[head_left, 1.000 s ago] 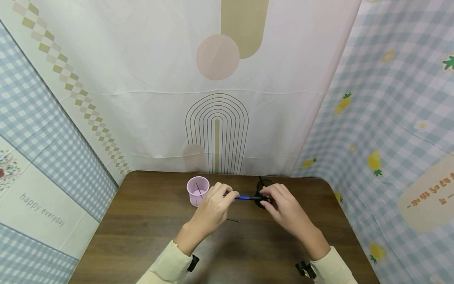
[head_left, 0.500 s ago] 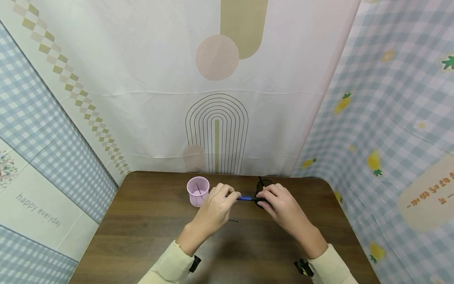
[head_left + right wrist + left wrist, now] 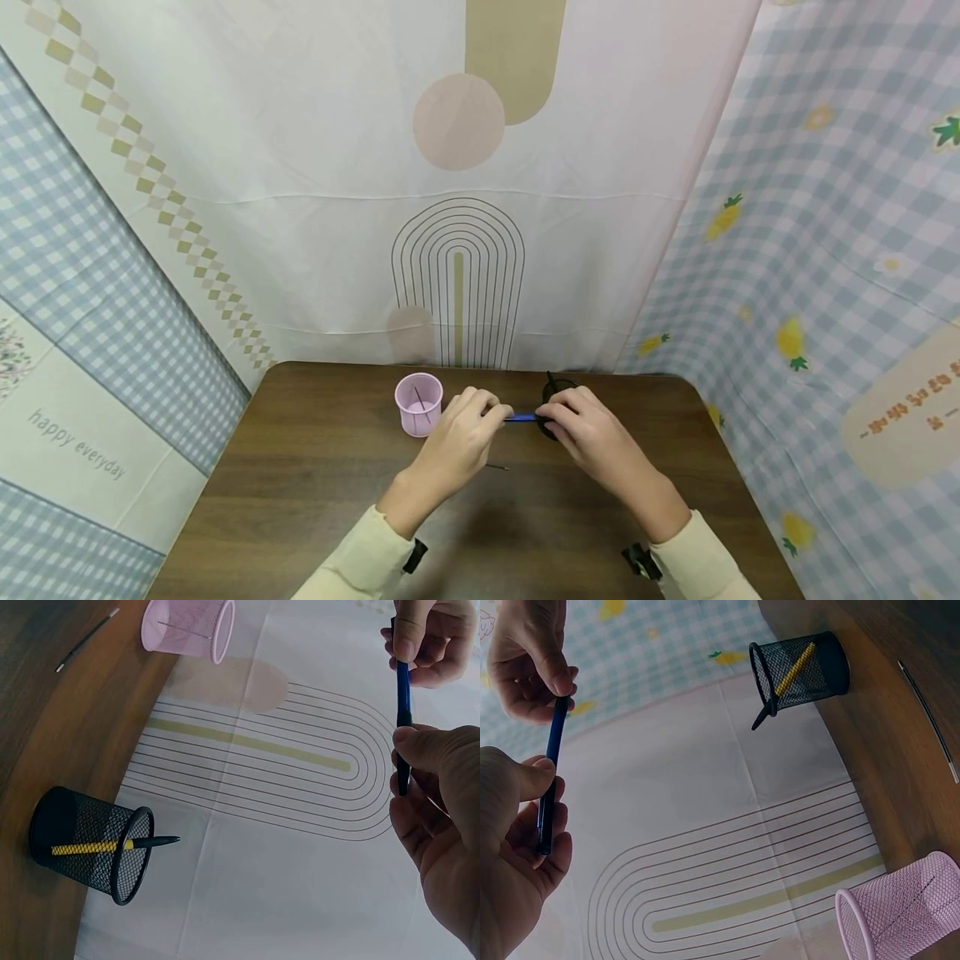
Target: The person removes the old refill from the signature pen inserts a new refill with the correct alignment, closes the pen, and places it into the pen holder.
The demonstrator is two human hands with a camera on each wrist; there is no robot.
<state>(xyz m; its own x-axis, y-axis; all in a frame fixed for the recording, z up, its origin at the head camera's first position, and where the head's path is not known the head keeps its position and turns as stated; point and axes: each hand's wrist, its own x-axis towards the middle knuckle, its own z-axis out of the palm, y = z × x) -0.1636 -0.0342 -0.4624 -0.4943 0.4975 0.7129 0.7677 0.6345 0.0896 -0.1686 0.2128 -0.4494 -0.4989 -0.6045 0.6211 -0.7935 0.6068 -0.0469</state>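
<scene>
A blue pen (image 3: 523, 417) with a black tip section is held level between my two hands above the table. My left hand (image 3: 462, 433) pinches its left end between thumb and fingers. At the other end, the right hand (image 3: 596, 429) grips the dark tip section (image 3: 403, 757). Behind the right hand stands a black mesh pen cup (image 3: 829, 671) with a yellow-and-black pen (image 3: 94, 847) leaning in it. Left of the left hand is a pink mesh cup (image 3: 408, 417), and a thin dark refill (image 3: 930, 712) shows inside the scene on the tabletop.
Both cups stand near the back edge of the brown wooden table (image 3: 300, 467). A thin dark stick (image 3: 420, 398) leans inside the pink cup. Printed cloth (image 3: 337, 250) hangs behind the table, and checked cloth (image 3: 810, 250) hangs along the right.
My right hand has shifted slightly left along the pen, and its fingers now cover the black section. Less of the pen shows between the hands. The left hand has barely moved.
</scene>
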